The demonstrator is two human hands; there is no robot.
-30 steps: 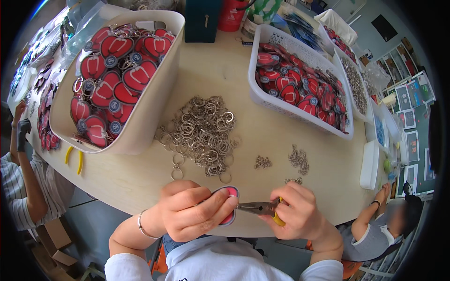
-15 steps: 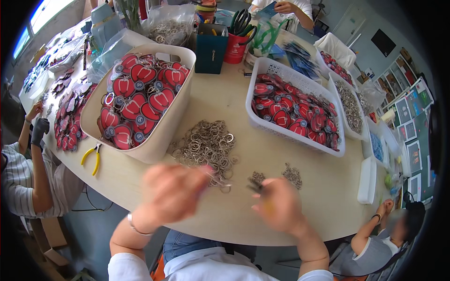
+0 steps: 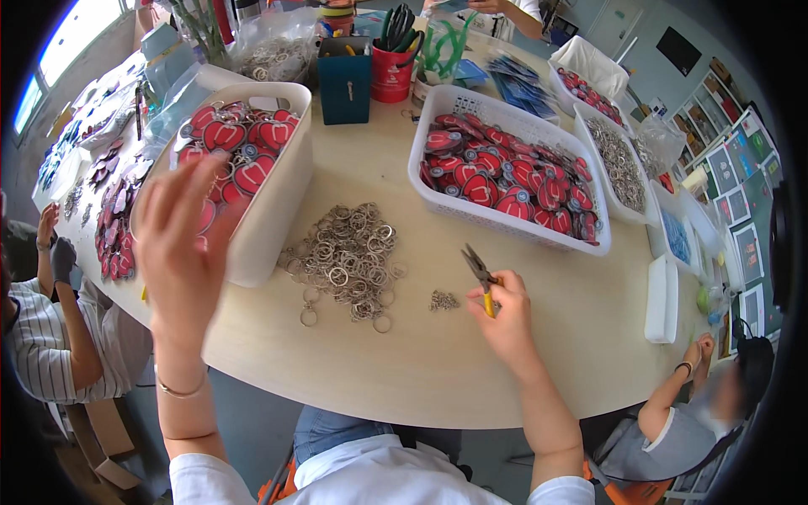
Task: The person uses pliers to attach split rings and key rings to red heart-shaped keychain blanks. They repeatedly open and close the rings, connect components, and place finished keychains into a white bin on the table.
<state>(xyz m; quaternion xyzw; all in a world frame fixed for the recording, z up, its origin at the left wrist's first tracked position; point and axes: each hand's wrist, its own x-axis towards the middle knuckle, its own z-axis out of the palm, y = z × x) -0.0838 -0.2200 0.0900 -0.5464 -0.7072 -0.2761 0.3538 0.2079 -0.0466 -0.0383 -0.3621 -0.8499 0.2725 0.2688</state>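
Note:
My left hand [image 3: 181, 252] is raised over the near left side of a cream bin [image 3: 290, 181], fingers stretched and spread, somewhat blurred. Nothing shows between its fingers. Red, apple-like keychain tags [image 3: 257, 174] with metal rings fill the bin beyond it. My right hand [image 3: 507, 318] grips pliers [image 3: 486, 290] with yellow handles, their dark jaws pointing away from me above the table. Between my hands lies a heap of silver key rings [image 3: 349, 261]. Close to the left of the pliers sits a small pile of tiny metal links [image 3: 443, 300].
A white basket [image 3: 438, 195] of red tags stands behind the pliers. A teal pen box [image 3: 343, 88] and red cup [image 3: 391, 76] are at the back. White trays [image 3: 662, 303] line the right. Other people sit left, right and across the table.
My left hand has gone from the key rings left and up to the cream bin, its fingers now spread. My right hand still holds the pliers, now in plain sight. The view has shifted.

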